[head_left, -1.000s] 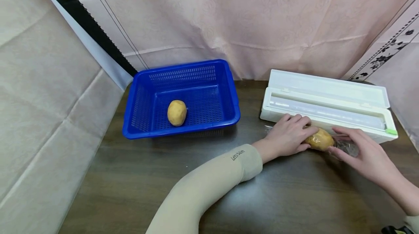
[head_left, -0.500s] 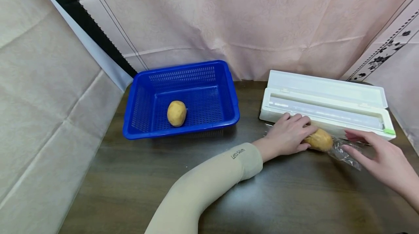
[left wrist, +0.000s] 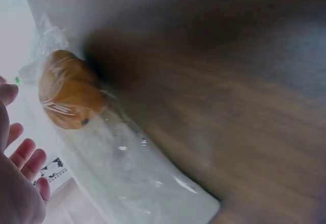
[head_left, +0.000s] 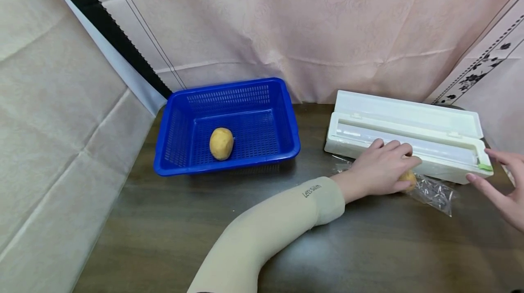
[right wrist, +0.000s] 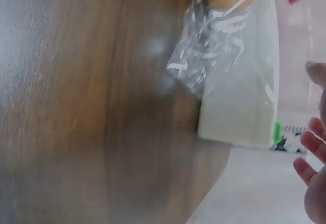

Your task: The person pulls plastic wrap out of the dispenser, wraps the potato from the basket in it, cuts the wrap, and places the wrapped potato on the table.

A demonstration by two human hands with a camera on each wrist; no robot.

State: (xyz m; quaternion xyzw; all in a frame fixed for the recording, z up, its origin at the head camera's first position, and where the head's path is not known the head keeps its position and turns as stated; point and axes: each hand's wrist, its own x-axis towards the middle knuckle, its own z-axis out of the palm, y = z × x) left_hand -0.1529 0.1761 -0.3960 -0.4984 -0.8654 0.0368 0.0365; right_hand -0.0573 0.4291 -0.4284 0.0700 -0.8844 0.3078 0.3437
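A potato (left wrist: 69, 89) wrapped in clear plastic film lies on the table in front of a white cling film dispenser (head_left: 442, 170). The film's crinkled loose end (head_left: 435, 194) spreads out to the right of the potato. Over the potato is my left hand (head_left: 378, 170), hiding most of it in the head view. The left wrist view shows that hand's fingers loosely bent, with a gap beside the potato. By the dispenser's right end, my right hand (head_left: 505, 184) has its fingers and thumb spread, holding nothing.
A blue plastic basket (head_left: 227, 165) stands to the left with an unwrapped potato (head_left: 221, 143) in it. The dispenser's lid (head_left: 409, 110) is raised, with a roll of film (head_left: 368, 134) inside. Cloth hangs behind the table.
My right hand has moved away from the potato and its film to the right. My left hand has shifted right, now covering more of the potato.
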